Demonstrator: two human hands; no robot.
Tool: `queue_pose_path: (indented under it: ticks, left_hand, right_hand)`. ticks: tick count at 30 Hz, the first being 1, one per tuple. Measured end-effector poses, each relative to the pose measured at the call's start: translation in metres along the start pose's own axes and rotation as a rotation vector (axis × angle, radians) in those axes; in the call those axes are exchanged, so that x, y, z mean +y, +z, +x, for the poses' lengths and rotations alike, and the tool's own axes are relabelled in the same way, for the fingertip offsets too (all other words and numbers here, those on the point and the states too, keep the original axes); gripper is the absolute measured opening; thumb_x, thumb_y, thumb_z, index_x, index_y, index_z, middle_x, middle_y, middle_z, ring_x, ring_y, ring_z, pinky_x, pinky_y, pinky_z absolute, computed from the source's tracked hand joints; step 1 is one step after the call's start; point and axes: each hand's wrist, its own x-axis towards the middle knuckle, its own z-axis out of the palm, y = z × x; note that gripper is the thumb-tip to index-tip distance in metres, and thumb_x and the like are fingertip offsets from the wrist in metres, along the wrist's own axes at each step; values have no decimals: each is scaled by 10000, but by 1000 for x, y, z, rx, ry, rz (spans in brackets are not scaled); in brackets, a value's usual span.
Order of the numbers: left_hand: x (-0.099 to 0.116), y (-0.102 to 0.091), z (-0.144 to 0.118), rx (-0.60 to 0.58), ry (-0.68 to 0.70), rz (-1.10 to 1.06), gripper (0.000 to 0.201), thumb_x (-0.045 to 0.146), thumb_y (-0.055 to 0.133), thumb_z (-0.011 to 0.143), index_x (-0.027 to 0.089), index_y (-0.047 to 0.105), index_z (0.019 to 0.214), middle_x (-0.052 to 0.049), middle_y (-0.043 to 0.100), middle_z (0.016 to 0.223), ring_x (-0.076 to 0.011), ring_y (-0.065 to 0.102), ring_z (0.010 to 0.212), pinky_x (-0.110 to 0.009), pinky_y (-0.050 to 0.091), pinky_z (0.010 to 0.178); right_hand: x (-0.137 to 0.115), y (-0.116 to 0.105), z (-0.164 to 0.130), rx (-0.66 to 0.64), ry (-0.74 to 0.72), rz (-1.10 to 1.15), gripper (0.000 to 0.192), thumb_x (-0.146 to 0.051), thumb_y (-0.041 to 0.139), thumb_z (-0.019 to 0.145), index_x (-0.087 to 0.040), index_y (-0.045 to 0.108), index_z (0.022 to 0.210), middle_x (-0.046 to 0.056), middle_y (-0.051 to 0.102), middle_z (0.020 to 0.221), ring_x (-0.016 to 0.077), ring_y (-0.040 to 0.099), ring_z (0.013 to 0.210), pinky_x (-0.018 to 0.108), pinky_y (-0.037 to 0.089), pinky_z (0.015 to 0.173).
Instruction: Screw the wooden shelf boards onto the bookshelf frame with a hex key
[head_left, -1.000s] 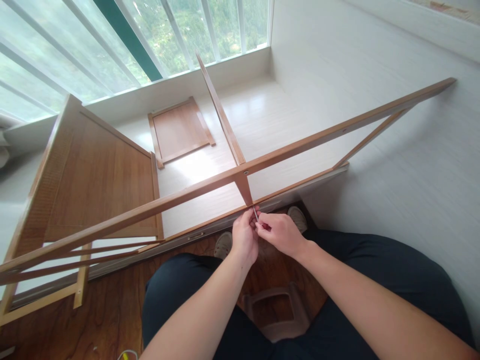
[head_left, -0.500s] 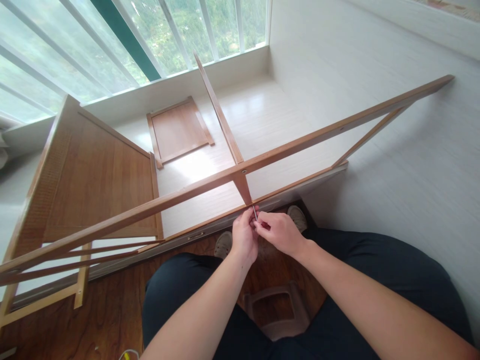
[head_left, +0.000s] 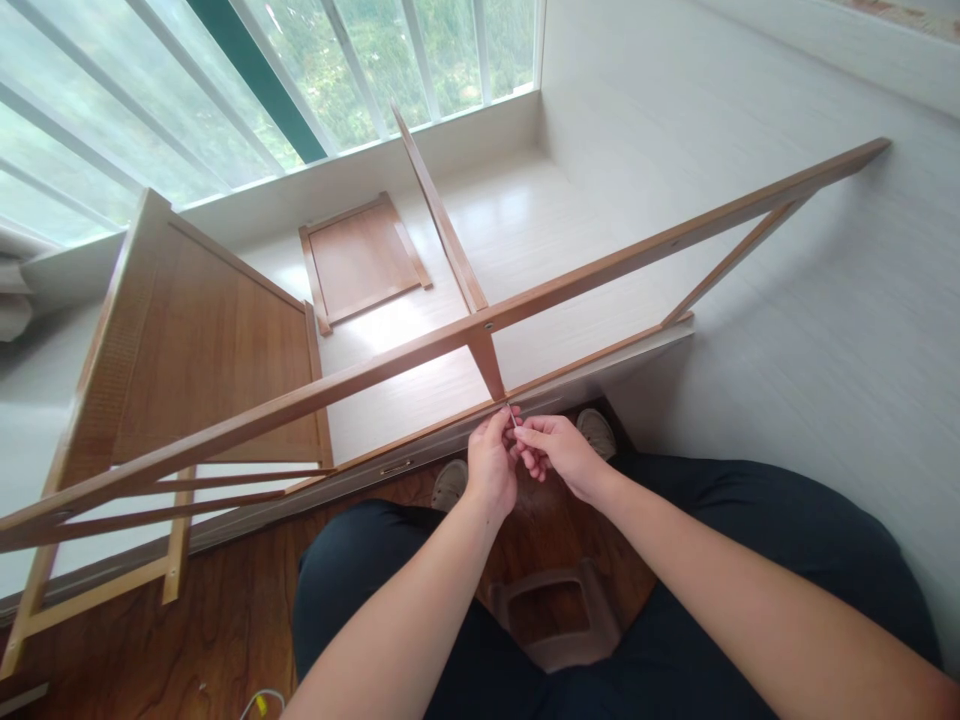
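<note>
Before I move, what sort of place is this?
Probably a room in a home: a barred window, a wide pale ledge below it, and a dark wood-look floor.

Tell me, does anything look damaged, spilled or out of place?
Nothing looks spilled or broken. A small wooden panel lies flat on the white window ledge, apart from the wooden frame, so it looks stray.

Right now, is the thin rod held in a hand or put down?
Held: the right hand pinches the thin rod, close beside the left hand.
</note>
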Motion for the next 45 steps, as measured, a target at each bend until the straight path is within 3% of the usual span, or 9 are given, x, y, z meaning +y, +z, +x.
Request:
queue_pose_path:
  ticks: [6, 13, 17, 21, 27, 31, 37, 45]
  left_hand:
    - [3, 2, -1, 15, -8, 27, 416, 412, 826, 669, 115, 730, 944, -17, 657, 741, -68, 474, 434, -220, 378, 381]
    - [2, 1, 0, -12, 0, 27, 419, 407, 837, 676, 121, 734, 964, -35, 684, 748, -73, 498, 447, -216, 414, 412]
    - [1, 0, 0, -36, -3, 23, 429, 421, 835, 680, 126, 716, 967, -5, 645, 681, -67, 472, 426, -208, 384, 402]
    - [2, 2, -2, -22, 19, 16, 357, 377, 832, 684, 129, 722, 916, -27, 677, 751, -84, 541, 509, -213, 413, 460]
    - [5, 5, -4, -9, 27, -4, 311, 342, 839, 688, 125, 745, 890, -52, 706, 826, -115, 637, 713, -212, 487, 613]
    - [3, 4, 0, -25, 12, -13, 313, 347, 832, 704, 122, 743, 902, -44, 702, 814, -110, 632, 680, -223, 504, 618]
    - [2, 6, 2, -22, -22, -43, 270, 317, 812, 723, 122, 736, 894, -29, 689, 761, -108, 624, 622, -234, 511, 598]
    - [-3, 7, 1, -41, -15, -63, 212, 317, 777, 776, 135, 742, 880, -33, 689, 775, -104, 615, 626, -226, 502, 597]
  right_hand:
    - [3, -5, 1, -141, 98, 233, 339, -488, 732, 780, -179, 595, 748, -46, 564, 548, 85, 487, 438, 205, 375, 416]
    - [6, 0, -1, -65, 1, 187, 344, -496, 687, 821, -178, 591, 732, -47, 550, 530, 80, 461, 418, 199, 352, 403]
    - [6, 6, -3, 12, -51, 61, 351, -509, 626, 840, -187, 574, 710, -51, 521, 501, 82, 431, 400, 200, 343, 390]
    - [5, 8, -4, 79, -104, -35, 333, -469, 607, 852, -192, 563, 672, -56, 500, 480, 84, 404, 390, 213, 328, 396]
    - [-1, 4, -9, 303, -429, -624, 316, -358, 587, 896, -191, 560, 629, -24, 581, 578, 114, 499, 547, 242, 347, 568]
    - [-4, 3, -10, 357, -482, -847, 285, -329, 591, 903, -199, 587, 650, -13, 626, 615, 128, 518, 557, 251, 326, 582]
    - [-4, 0, -12, 392, -514, -1005, 277, -350, 596, 925, -210, 602, 686, 13, 673, 676, 159, 583, 616, 260, 351, 624]
    - [-5, -2, -17, 397, -530, -1047, 262, -372, 587, 940, -213, 650, 741, 33, 719, 744, 182, 627, 661, 281, 375, 649]
